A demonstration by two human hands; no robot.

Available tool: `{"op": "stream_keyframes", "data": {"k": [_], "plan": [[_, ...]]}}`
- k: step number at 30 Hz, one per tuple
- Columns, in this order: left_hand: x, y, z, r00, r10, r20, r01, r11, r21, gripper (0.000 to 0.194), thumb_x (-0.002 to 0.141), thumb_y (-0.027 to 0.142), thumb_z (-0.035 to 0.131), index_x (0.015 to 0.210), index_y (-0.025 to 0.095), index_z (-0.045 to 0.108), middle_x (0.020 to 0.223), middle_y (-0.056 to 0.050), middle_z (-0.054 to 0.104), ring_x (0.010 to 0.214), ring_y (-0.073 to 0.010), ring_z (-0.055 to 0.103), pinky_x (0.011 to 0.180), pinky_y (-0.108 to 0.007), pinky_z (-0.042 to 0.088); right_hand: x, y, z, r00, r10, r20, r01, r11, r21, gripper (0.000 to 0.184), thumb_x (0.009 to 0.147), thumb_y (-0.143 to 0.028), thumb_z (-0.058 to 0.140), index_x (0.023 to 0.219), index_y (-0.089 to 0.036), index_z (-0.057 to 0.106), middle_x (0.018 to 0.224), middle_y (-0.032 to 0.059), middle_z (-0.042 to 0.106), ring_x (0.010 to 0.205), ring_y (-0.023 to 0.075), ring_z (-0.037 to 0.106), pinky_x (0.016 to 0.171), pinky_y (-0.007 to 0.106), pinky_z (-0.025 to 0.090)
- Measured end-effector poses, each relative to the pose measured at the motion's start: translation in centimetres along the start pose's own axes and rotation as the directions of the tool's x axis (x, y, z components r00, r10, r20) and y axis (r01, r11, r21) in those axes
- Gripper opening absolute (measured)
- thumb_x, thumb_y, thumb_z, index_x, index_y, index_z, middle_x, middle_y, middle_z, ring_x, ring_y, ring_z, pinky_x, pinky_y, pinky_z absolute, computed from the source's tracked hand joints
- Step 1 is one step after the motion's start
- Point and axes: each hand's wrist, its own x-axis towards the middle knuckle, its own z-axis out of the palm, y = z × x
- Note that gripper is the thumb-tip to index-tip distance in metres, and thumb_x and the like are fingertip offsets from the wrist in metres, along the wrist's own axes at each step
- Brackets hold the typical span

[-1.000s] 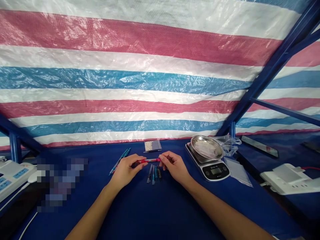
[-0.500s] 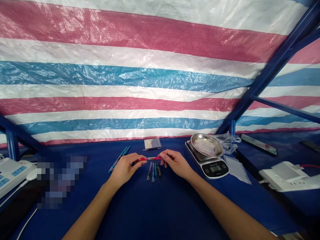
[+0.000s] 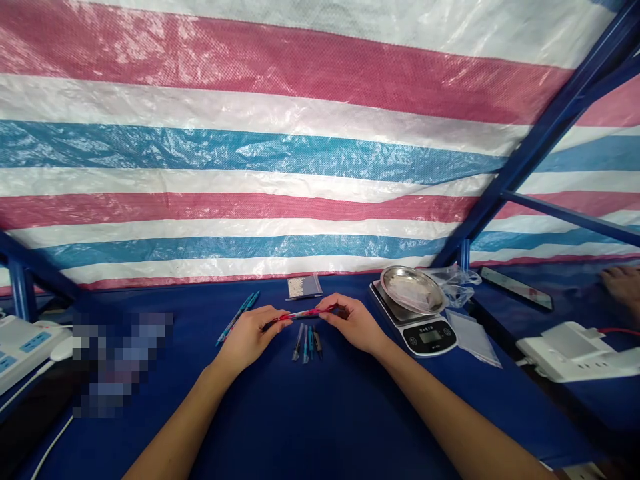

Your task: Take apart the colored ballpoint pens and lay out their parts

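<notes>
A red pen lies across the gap between my hands, held at both ends. My left hand grips its lower left end, and my right hand pinches its right end between finger and thumb. Just below the pen, several small pen parts with blue and dark barrels lie side by side on the blue tabletop. Two blue pens lie beyond my left hand, close to its fingers. A small packet of white pieces sits further back.
A steel dish rests on a digital kitchen scale, with plastic bags beside it. A power strip sits at left, a white device at right. A co-worker's hand shows at the right edge. A striped tarp hangs behind.
The red pen has tilted, its left end now lower than its right. A co-worker's hand has come into view at the right edge. The view has shifted slightly.
</notes>
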Motion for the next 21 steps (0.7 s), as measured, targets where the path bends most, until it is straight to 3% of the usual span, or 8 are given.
{"op": "stream_keyframes", "data": {"k": [3,10,14,21], "plan": [[0.0,-0.1,-0.3,0.998,-0.056,0.010,0.056,0.998,0.029,0.035,0.108,0.051,0.055,0.114,0.028,0.081,0.090,-0.003,0.073,0.080,-0.0194,0.067,0.071,-0.030,0.047,0.3,0.4,-0.6,0.998,-0.044,-0.043,0.043,0.999,-0.023,0.012,0.094,-0.035,0.075,0.094,-0.023,0.074,0.112,0.0051,0.076,0.099,0.0213,0.070,0.087,0.035,0.055],[-0.2,-1.6,-0.6,0.975,-0.183,-0.126,0.191,0.980,0.051,0.033,0.104,0.051,0.059,0.120,0.028,0.077,0.111,-0.003,0.078,0.095,-0.0236,0.072,0.076,-0.033,0.053,0.8,1.2,-1.2,0.970,0.050,-0.237,-0.064,0.997,-0.052,0.026,0.097,-0.046,0.070,0.109,-0.023,0.074,0.106,0.0050,0.076,0.097,0.0224,0.070,0.090,0.036,0.054],[-0.1,-1.7,-0.7,0.963,-0.225,-0.152,0.235,0.971,0.050,0.031,0.102,0.050,0.060,0.117,0.028,0.076,0.113,-0.003,0.078,0.101,-0.0253,0.072,0.078,-0.034,0.054,0.7,1.4,-1.2,0.962,0.053,-0.268,-0.094,0.985,-0.144,0.027,0.098,-0.048,0.067,0.110,-0.025,0.075,0.106,0.0040,0.077,0.093,0.0224,0.070,0.086,0.036,0.054],[0.0,-0.7,-0.8,0.963,-0.246,-0.107,0.252,0.967,0.041,0.035,0.105,0.053,0.054,0.111,0.026,0.076,0.106,-0.002,0.079,0.091,-0.0242,0.071,0.075,-0.035,0.052,0.5,0.7,-1.5,0.959,0.032,-0.282,-0.090,0.977,-0.195,0.029,0.099,-0.048,0.066,0.111,-0.024,0.076,0.108,0.0049,0.078,0.095,0.0232,0.070,0.088,0.037,0.053]]}}
